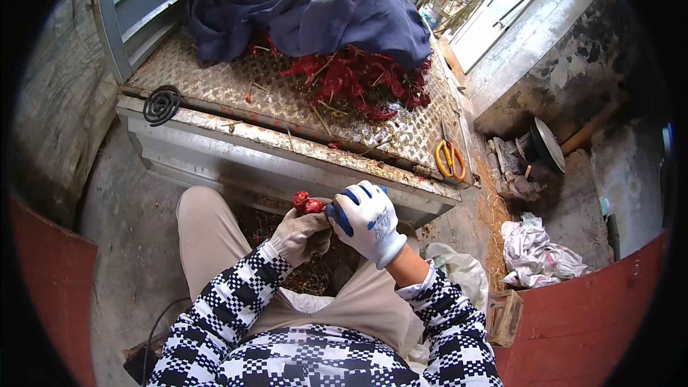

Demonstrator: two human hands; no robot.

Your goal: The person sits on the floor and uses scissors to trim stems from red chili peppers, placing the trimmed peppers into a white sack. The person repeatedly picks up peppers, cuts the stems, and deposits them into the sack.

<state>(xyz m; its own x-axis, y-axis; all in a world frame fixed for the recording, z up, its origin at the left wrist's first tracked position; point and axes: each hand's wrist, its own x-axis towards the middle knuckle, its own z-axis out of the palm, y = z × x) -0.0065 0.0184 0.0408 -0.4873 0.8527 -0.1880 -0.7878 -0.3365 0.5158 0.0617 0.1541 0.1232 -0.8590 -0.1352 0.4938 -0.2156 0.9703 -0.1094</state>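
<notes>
My left hand (pixel 305 234), in a worn beige glove, is closed around red dried chili peppers (pixel 307 203), whose wrinkled ends stick out above the fingers. Against its fingertips rests my right hand (pixel 371 220), in a white knit glove with blue coating, fingers curled inward. Whatever lies within the right fingers is hidden. Both hands are above my lap, just short of the metal platform's front edge (pixel 301 145). On the platform, a heap of dark red dried chilies (pixel 355 78) shows from under a dark blue cloth (pixel 312 5).
Scissors (pixel 450 158) with yellow and orange handles lie at the platform's right corner. A black coil (pixel 162 104) sits at its left edge. Loose stems are scattered between. Right of me are a white sack (pixel 462 269), a wooden crate (pixel 504 318) and crumpled bags (pixel 537 252).
</notes>
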